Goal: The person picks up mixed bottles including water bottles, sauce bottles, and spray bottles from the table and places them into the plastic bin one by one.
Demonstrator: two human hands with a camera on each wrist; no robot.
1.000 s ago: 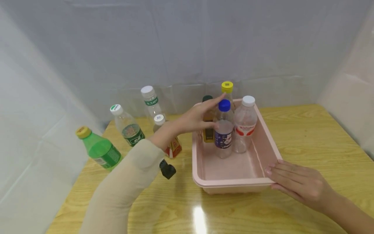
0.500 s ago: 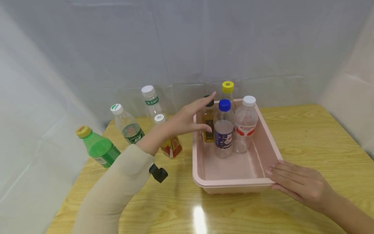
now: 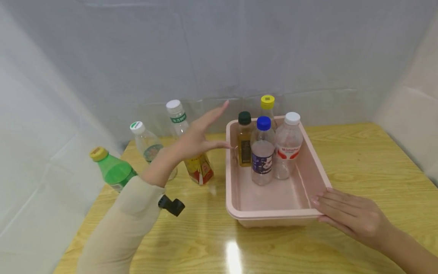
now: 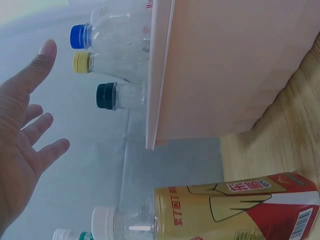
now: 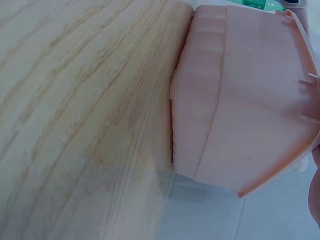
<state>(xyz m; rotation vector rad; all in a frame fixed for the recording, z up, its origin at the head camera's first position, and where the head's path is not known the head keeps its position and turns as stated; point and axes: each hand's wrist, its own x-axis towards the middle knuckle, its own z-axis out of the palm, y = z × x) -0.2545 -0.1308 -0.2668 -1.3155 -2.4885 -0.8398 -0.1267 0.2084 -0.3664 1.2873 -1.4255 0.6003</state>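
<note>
Left hand [image 3: 196, 140]: fingers spread, thumb well away from them, nothing in the grip. It's up over the bench [image 3: 369, 160], just left of the pink bin [image 3: 277, 214]. Left wrist view shows a gap to the gold-label bottle [image 3: 200, 169], which stands upright, nearest the bin's left side.

Right hand [image 3: 356, 217]: clamped on the bin's near right corner, fingers straight over the rim, thumb below it.

Also left of the bin, farther out: green-band bottle [image 3: 176, 112], green-label clear bottle [image 3: 145, 140], green bottle [image 3: 116, 169].

In the bin, far end: dark-cap bottle [image 3: 244, 139], blue-cap bottle [image 3: 262, 152], yellow-cap bottle [image 3: 267, 102], red-label bottle [image 3: 287, 137], all upright.

Technique, my call: come in from the bin side, go round the gold-label bottle's body, not just the cap. Bottles look light, so squeeze gently; a knuckle brush could tip one. Mind the green-band bottle close behind. Any lift should clear the bin's left rim before moving across. Right hand: steady pressure, no pulling, or the bin slides.
</note>
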